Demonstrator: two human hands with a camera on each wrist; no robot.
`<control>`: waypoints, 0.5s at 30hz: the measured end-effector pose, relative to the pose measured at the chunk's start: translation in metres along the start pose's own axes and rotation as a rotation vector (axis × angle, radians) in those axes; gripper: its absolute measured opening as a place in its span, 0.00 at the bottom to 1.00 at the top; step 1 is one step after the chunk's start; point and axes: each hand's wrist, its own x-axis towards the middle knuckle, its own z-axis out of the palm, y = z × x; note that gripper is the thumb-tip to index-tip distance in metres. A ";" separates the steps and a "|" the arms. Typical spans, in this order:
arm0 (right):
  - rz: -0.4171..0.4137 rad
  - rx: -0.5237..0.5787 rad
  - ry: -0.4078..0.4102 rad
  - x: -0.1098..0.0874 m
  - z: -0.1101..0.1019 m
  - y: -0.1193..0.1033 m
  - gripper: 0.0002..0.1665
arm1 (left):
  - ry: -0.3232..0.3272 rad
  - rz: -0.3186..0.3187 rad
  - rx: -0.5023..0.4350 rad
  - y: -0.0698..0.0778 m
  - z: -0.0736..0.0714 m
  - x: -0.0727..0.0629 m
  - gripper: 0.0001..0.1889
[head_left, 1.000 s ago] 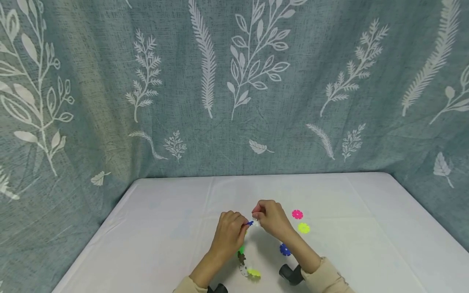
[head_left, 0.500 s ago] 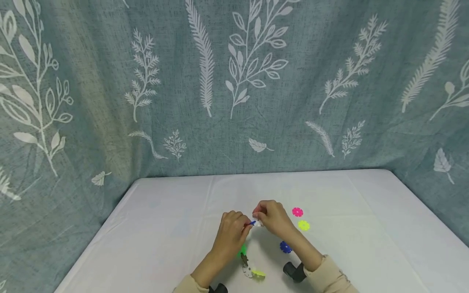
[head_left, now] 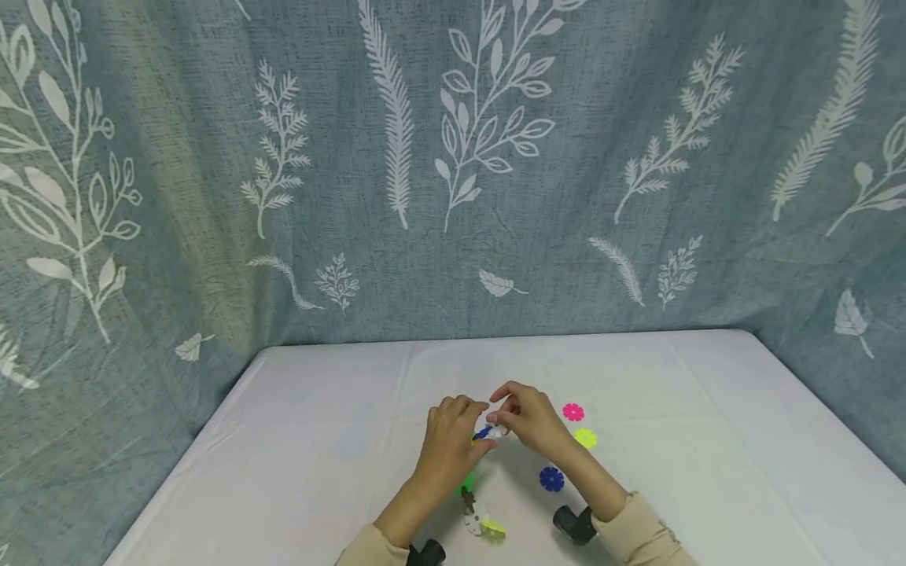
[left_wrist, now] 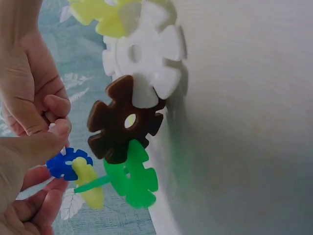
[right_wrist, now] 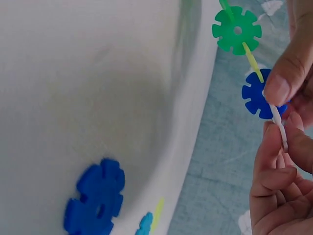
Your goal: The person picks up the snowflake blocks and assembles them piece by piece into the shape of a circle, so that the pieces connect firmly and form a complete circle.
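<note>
My right hand (head_left: pixel 532 423) pinches a white notched flower disc (right_wrist: pixel 279 128) between thumb and fingertips. That disc joins a blue disc (right_wrist: pixel 255 95), the end of a linked chain. My left hand (head_left: pixel 447 442) is spread around the blue disc, with thumb and index finger apart in the head view and the thumb overlapping its edge in the right wrist view. From the blue disc the chain runs through a yellow disc (left_wrist: pixel 88 183), green discs (left_wrist: pixel 132 178), a brown disc (left_wrist: pixel 126 120) and a white disc (left_wrist: pixel 166 54) to a yellow disc (left_wrist: pixel 105 17) at the near end.
To the right on the white-covered table (head_left: pixel 318 440) lie loose discs: pink (head_left: pixel 573 412), yellow (head_left: pixel 585 438) and blue (head_left: pixel 551 479). A light-blue disc (right_wrist: pixel 145 224) shows in the right wrist view. A leaf-patterned curtain (head_left: pixel 439 275) hangs behind the table.
My left thumb and index finger have come apart from their pinch at the blue disc. The right index finger has lifted a little; the white disc stays in the right hand.
</note>
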 end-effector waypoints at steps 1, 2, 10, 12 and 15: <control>0.004 0.007 -0.003 0.000 0.001 0.001 0.12 | -0.004 0.005 0.000 0.001 0.001 0.001 0.24; 0.006 0.013 -0.008 -0.001 0.001 0.001 0.12 | -0.007 0.009 -0.002 0.001 0.002 0.001 0.23; 0.003 0.025 -0.075 -0.008 -0.007 0.005 0.16 | -0.045 -0.018 -0.020 0.002 0.004 -0.001 0.18; -0.014 -0.042 -0.108 -0.012 -0.015 0.007 0.15 | -0.041 -0.028 -0.023 0.001 0.004 0.000 0.18; -0.029 -0.183 -0.174 -0.022 -0.031 0.010 0.09 | -0.018 -0.028 -0.018 0.000 0.005 0.001 0.18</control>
